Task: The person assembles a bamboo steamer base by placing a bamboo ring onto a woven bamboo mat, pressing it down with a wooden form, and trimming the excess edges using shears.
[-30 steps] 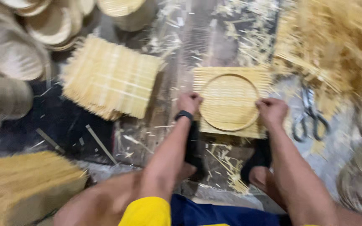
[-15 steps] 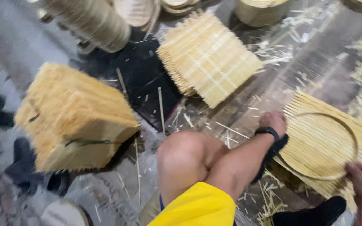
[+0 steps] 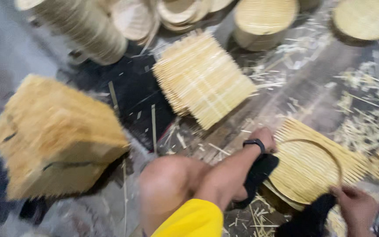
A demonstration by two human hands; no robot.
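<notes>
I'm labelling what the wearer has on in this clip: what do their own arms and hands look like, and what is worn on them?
Both arms are bare, with no gloves on either hand. The left hand has a black band with a small dark face at the wrist. A bright yellow sleeve shows at the bottom edge. The right hand is blurred; nothing clear shows on its wrist.

A bamboo-weaving workshop floor: stacked woven mats (image 3: 202, 79) at upper centre, round basket frames (image 3: 84, 26) upper left, splinters (image 3: 365, 109) scattered at right.

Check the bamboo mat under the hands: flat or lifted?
Flat: mat lies on the floor, ring on top, left hand and right hand at its edges.
</notes>
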